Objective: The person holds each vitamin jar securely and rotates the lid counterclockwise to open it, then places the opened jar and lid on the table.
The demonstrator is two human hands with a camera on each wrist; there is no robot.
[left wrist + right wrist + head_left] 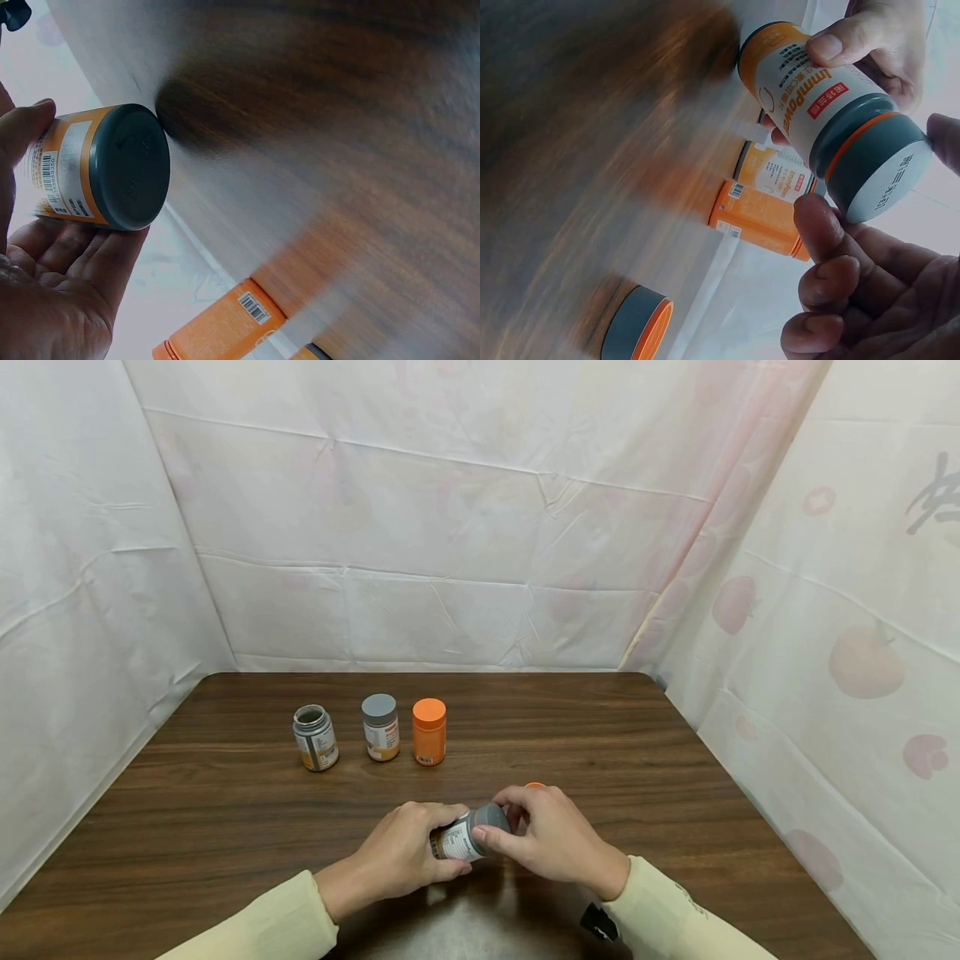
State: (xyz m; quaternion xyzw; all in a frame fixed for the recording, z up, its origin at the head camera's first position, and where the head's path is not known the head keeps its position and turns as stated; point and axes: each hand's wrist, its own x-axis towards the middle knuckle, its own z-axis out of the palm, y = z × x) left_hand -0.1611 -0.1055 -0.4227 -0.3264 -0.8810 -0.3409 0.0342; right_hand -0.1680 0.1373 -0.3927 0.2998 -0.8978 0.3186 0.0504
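My left hand [397,853] grips a pill bottle [455,840] tilted over the table, with a white and orange label and a dark grey base [131,169]. Its thumb lies on one side of the label, the fingers on the other. At the upper end sits a grey cap [877,169] with an orange ring at its lower edge. Thumb and forefinger of my right hand [558,842] pinch this cap from opposite sides, the other fingers curled below. Beyond the right hand, a loose grey cap with an orange inside [636,326] lies on the table, mostly hidden in the head view.
Farther back on the wooden table [585,718] stand an uncapped grey bottle [318,745], a grey-capped bottle [383,739] and an orange bottle [430,739]. A black object [600,922] shows beside the right sleeve. Pale curtains [435,527] enclose the back and sides.
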